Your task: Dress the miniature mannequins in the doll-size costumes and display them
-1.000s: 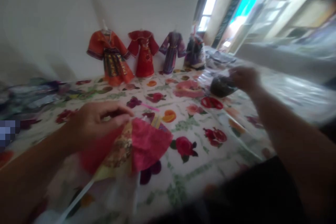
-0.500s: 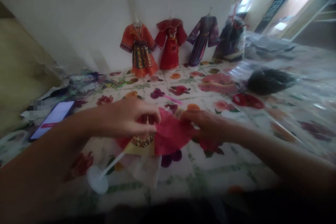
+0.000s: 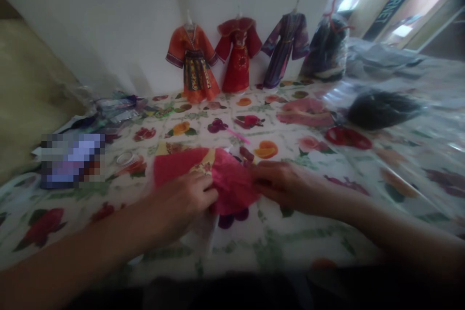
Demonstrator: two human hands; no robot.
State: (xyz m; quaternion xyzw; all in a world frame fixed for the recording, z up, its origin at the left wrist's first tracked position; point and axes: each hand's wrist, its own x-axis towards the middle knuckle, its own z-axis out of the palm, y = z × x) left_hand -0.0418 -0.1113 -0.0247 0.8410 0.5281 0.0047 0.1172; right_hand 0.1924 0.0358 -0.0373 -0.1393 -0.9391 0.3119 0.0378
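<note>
A small doll robe [image 3: 203, 174] with red and pink sleeves and a gold patterned front lies spread on the flowered tablecloth [image 3: 327, 232] in front of me. My left hand [image 3: 181, 201] rests on its lower middle, fingers curled onto the cloth. My right hand [image 3: 281, 184] pinches the edge of the pink sleeve at its right side. A white stand that the robe hangs on is mostly hidden under my left hand.
Three dressed doll stands, orange [image 3: 192, 65], red [image 3: 238, 55] and purple [image 3: 285, 51], line the back wall, beside a bagged dark outfit [image 3: 327, 51]. A dark bundle in plastic [image 3: 381, 109], a pink garment [image 3: 305, 111], a tape ring [image 3: 125, 157] and packets [image 3: 116, 106] lie around.
My right hand left the dark bundle at the right and came to the pink sleeve. The robe went from held up to lying flat on the table under my left hand.
</note>
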